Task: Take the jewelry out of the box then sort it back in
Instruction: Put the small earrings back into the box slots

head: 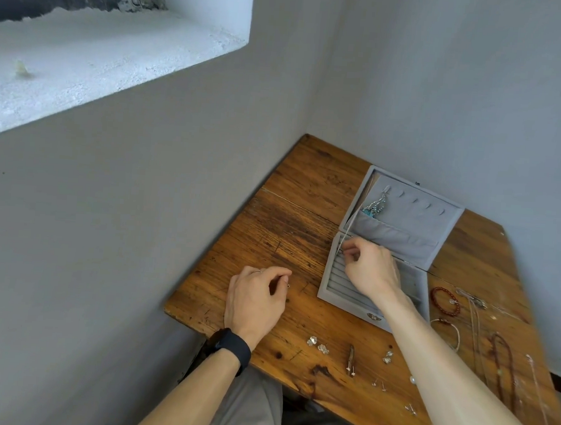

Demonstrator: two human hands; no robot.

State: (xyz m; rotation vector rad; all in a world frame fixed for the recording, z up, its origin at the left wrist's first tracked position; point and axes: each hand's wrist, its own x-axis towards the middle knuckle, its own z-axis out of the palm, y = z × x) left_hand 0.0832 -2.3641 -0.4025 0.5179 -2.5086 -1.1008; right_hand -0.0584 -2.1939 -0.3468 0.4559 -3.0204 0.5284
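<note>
The grey jewelry box [343,296] lies open on the wooden table [291,233], its lid [435,253] leaning back toward the wall. A turquoise beaded necklace [374,207] hangs from the leftmost hook inside the lid, its end at the edge of the lid's pocket. The base holds padded ring rows, partly hidden under the right hand.

The left hand [254,301] rests on the table well left of the box, with its fingers curled under. Whether they pinch anything is too small to tell. A black watch [233,348] sits on that wrist.

The right hand [371,268] hovers over the base's far-left corner, thumb and forefinger pinched on a small piece [344,248] too tiny to identify, the other fingers curled.

Loose on the table nearer the person lie silver flower earrings [317,344], then small studs [350,370] and a pearl [412,379]. Right of the box are a red bead bracelet [445,302], a thin bangle [450,333], a dark beaded necklace [502,364] and fine chains [474,312].
</note>
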